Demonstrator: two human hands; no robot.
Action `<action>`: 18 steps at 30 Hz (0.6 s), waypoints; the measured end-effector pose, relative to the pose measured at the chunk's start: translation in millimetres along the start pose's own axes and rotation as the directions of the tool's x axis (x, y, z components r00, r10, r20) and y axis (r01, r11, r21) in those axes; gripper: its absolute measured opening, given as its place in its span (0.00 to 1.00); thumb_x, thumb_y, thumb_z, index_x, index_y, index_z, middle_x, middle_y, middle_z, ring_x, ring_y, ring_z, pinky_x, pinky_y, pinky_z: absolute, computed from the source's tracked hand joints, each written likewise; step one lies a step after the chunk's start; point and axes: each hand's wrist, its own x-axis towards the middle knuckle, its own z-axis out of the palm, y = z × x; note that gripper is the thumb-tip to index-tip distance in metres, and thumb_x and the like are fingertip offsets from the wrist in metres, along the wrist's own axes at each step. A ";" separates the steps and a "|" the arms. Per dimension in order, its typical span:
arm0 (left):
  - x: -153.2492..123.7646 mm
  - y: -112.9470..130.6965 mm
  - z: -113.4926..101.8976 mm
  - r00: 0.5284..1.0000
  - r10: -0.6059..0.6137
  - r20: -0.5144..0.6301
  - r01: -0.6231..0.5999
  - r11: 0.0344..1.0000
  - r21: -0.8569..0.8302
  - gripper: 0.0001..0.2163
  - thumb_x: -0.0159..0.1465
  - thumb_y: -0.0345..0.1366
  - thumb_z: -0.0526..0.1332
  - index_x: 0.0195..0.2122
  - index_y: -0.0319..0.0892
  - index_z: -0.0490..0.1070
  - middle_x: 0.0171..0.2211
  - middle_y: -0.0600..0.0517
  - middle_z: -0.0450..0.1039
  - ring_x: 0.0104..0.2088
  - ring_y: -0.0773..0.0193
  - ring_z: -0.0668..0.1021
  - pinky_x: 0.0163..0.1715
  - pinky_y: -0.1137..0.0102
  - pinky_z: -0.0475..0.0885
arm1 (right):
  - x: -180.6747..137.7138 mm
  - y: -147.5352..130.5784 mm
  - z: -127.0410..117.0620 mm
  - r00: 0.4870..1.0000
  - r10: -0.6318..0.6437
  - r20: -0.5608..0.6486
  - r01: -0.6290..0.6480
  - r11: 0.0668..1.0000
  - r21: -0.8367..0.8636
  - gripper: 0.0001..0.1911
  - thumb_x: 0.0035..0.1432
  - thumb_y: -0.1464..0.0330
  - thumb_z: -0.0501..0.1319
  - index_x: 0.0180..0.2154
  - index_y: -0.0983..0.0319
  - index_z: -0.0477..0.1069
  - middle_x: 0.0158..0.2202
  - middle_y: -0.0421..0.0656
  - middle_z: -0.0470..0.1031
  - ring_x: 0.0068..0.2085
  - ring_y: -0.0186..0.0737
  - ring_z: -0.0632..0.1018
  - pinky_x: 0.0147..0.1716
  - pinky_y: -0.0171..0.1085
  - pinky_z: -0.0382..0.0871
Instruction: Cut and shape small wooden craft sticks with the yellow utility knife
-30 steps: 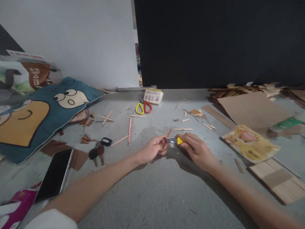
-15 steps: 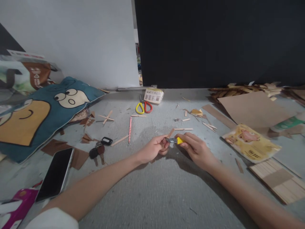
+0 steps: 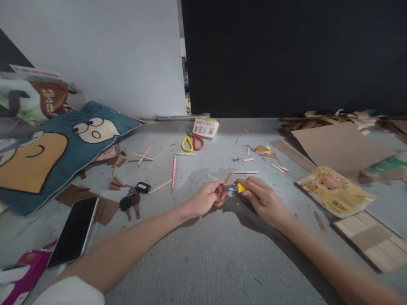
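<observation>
My left hand (image 3: pixel 208 197) pinches a small wooden stick (image 3: pixel 228 178), whose upper end pokes up past the fingers. A yellow utility knife (image 3: pixel 241 187) is gripped in my right hand (image 3: pixel 262 199), its grey blade pointing left and reaching the stick at my left fingertips. The lower part of the stick is hidden by the fingers. Just beyond my hands a pale wooden stick (image 3: pixel 245 172) lies flat on the table. A pink twisted stick (image 3: pixel 174 173) lies to the left, touching or near another short stick (image 3: pixel 185 154).
Scissors (image 3: pixel 192 143) lie at the back beside a small packet (image 3: pixel 205 128). Keys (image 3: pixel 133 201), a phone (image 3: pixel 73 232) and a cushion (image 3: pixel 63 152) are on the left. A yellow packet (image 3: pixel 333 188), bundled sticks (image 3: pixel 370 241) and cardboard (image 3: pixel 333 144) occupy the right.
The knife blade has shifted very slightly against the stick at my left fingertips. Both hands keep nearly the same place and grip.
</observation>
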 end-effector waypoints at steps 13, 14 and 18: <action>-1.6 0.6 0.1 1.000 -0.019 -0.008 0.018 0.996 -0.087 0.04 0.53 0.33 0.57 0.27 0.44 0.61 0.17 0.64 0.51 0.17 0.73 0.53 0.20 0.74 0.47 | -0.6 2.1 1.3 0.999 0.047 0.009 -0.048 0.999 0.009 0.20 0.77 0.58 0.48 0.50 0.59 0.75 0.34 0.45 0.74 0.36 0.44 0.78 0.36 0.39 0.72; -1.2 0.6 0.2 1.000 -0.022 -0.009 0.022 0.998 -0.066 0.04 0.53 0.33 0.57 0.27 0.44 0.61 0.16 0.64 0.51 0.17 0.72 0.53 0.21 0.74 0.47 | -0.7 2.1 1.3 0.999 0.042 0.011 -0.042 0.999 0.008 0.19 0.77 0.59 0.48 0.50 0.59 0.75 0.34 0.45 0.74 0.36 0.44 0.78 0.36 0.40 0.72; 0.9 0.5 1.9 0.999 -0.030 -0.019 0.030 0.999 -0.012 0.02 0.54 0.33 0.57 0.28 0.44 0.62 0.17 0.63 0.52 0.18 0.73 0.53 0.21 0.73 0.47 | -0.1 0.6 0.0 0.999 0.024 0.026 -0.023 1.000 -0.014 0.19 0.77 0.60 0.48 0.51 0.59 0.75 0.33 0.45 0.74 0.35 0.44 0.77 0.36 0.40 0.72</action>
